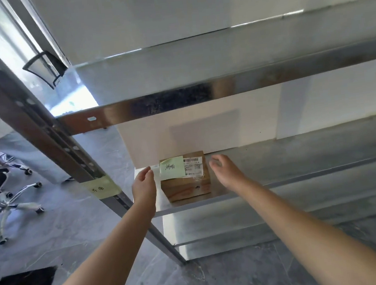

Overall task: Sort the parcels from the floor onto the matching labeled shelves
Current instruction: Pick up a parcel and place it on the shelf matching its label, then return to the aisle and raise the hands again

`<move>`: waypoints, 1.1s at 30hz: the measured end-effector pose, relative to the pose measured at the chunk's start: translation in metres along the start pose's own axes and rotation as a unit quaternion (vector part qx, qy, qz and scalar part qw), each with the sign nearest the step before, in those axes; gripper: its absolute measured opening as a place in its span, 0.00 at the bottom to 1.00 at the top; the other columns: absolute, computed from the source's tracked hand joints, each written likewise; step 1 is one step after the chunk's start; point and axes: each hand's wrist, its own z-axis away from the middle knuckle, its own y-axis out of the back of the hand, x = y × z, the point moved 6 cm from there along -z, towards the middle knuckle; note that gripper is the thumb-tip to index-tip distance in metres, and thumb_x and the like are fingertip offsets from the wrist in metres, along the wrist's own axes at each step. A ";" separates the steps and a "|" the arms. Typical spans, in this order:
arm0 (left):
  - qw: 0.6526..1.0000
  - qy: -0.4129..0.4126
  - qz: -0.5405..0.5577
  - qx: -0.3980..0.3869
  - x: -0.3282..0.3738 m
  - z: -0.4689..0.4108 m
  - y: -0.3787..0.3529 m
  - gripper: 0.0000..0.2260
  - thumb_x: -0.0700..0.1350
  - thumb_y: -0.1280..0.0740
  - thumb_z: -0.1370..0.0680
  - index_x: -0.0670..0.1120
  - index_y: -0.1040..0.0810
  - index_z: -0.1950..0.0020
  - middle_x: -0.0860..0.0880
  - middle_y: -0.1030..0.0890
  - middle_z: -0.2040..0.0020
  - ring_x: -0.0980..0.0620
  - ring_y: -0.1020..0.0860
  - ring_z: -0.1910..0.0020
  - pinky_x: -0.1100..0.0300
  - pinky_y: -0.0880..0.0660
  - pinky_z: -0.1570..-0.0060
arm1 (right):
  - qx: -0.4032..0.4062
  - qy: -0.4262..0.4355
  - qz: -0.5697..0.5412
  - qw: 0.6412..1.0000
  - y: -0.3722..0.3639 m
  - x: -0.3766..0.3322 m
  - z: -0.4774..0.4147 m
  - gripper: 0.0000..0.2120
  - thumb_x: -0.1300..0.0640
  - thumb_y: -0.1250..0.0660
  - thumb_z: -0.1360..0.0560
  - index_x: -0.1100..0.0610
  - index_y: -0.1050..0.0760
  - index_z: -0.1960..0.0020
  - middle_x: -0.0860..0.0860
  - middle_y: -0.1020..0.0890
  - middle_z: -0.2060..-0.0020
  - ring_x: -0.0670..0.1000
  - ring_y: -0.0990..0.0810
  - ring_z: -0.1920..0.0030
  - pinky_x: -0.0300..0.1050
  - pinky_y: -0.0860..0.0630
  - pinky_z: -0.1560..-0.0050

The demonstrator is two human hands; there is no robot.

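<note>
A cardboard box (pixel 186 186) sits on the metal shelf (pixel 301 162), between the fingers of both hands. The left hand (pixel 143 182) is just beside its left side, fingers (pixel 147 172) relaxed and holding nothing. The right hand (pixel 226 170) is just beside its right side, fingers (pixel 217 160) loosely spread and also holding nothing. On top of the box are a green note (pixel 172 171) and a shipping label (pixel 193 168). Left of the left fingers, a green tag (pixel 103 188) is wrapped round the shelf post (pixel 39 117).
</note>
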 end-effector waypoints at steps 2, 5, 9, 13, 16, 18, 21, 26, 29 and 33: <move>0.999 -0.041 -0.021 -0.008 0.014 0.014 -0.002 0.18 0.46 0.42 0.14 0.47 0.26 0.25 0.48 0.26 0.27 0.46 0.29 0.28 0.52 0.34 0.29 | 0.016 0.025 0.001 1.000 0.010 -0.016 0.012 0.21 0.53 0.45 0.15 0.60 0.35 0.24 0.56 0.32 0.26 0.54 0.33 0.26 0.41 0.38 0.32; 0.988 -0.131 -0.072 -0.050 0.039 0.042 -0.010 0.19 0.47 0.44 0.13 0.46 0.31 0.23 0.48 0.33 0.21 0.47 0.34 0.22 0.50 0.38 0.23 | 0.054 0.058 0.006 0.997 0.026 -0.038 0.035 0.22 0.52 0.46 0.15 0.59 0.37 0.24 0.54 0.33 0.25 0.53 0.34 0.25 0.42 0.39 0.30; 0.950 -0.259 -0.138 -0.105 0.069 0.085 -0.022 0.22 0.50 0.46 0.13 0.47 0.36 0.20 0.50 0.40 0.17 0.49 0.39 0.20 0.51 0.41 0.22 | 0.145 0.092 0.041 0.984 0.049 -0.058 0.075 0.22 0.51 0.46 0.15 0.58 0.37 0.24 0.55 0.34 0.24 0.55 0.36 0.24 0.53 0.38 0.24; 0.908 -0.331 -0.203 -0.155 0.084 0.127 -0.035 0.24 0.53 0.50 0.13 0.49 0.42 0.18 0.51 0.45 0.16 0.50 0.47 0.17 0.49 0.50 0.20 | 0.217 0.100 0.078 0.968 0.068 -0.062 0.120 0.22 0.52 0.46 0.15 0.58 0.39 0.23 0.53 0.36 0.22 0.53 0.44 0.21 0.52 0.44 0.23; 0.873 -0.393 -0.218 -0.188 0.093 0.164 -0.041 0.24 0.52 0.51 0.13 0.49 0.46 0.17 0.51 0.48 0.15 0.53 0.52 0.17 0.53 0.55 0.19 | 0.258 0.102 0.096 0.956 0.084 -0.062 0.152 0.23 0.52 0.46 0.15 0.57 0.40 0.22 0.52 0.40 0.21 0.52 0.48 0.19 0.52 0.47 0.22; 0.846 -0.438 -0.231 -0.197 0.098 0.188 -0.044 0.24 0.51 0.51 0.13 0.49 0.48 0.16 0.52 0.50 0.15 0.55 0.53 0.17 0.56 0.58 0.20 | 0.284 0.101 0.105 0.948 0.094 -0.061 0.175 0.24 0.51 0.46 0.15 0.57 0.41 0.21 0.52 0.41 0.20 0.52 0.49 0.19 0.53 0.48 0.22; 0.807 -0.492 -0.253 -0.208 0.102 0.222 -0.052 0.25 0.51 0.53 0.13 0.48 0.51 0.16 0.52 0.52 0.15 0.56 0.56 0.17 0.57 0.61 0.19 | 0.322 0.091 0.115 0.935 0.108 -0.056 0.213 0.24 0.51 0.46 0.15 0.56 0.43 0.21 0.51 0.42 0.20 0.51 0.50 0.19 0.55 0.49 0.21; 0.751 -0.564 -0.266 -0.217 0.107 0.275 -0.081 0.26 0.51 0.55 0.13 0.46 0.55 0.16 0.50 0.56 0.15 0.56 0.60 0.18 0.59 0.65 0.21 | 0.384 0.055 0.157 0.908 0.131 -0.022 0.276 0.28 0.50 0.46 0.16 0.56 0.48 0.19 0.52 0.45 0.19 0.52 0.49 0.19 0.59 0.50 0.22; 0.722 -0.592 -0.266 -0.240 0.101 0.312 -0.104 0.26 0.51 0.55 0.13 0.46 0.57 0.16 0.49 0.57 0.15 0.55 0.61 0.18 0.56 0.65 0.20 | 0.426 0.015 0.169 0.889 0.149 0.005 0.313 0.29 0.49 0.46 0.16 0.56 0.50 0.19 0.52 0.47 0.19 0.50 0.52 0.19 0.59 0.52 0.21; 0.669 -0.640 -0.261 -0.272 0.088 0.365 -0.133 0.26 0.50 0.54 0.13 0.46 0.58 0.16 0.49 0.58 0.16 0.53 0.62 0.18 0.56 0.66 0.20 | 0.484 -0.019 0.161 0.860 0.180 0.032 0.360 0.29 0.50 0.46 0.16 0.55 0.52 0.19 0.51 0.49 0.19 0.49 0.55 0.19 0.58 0.54 0.21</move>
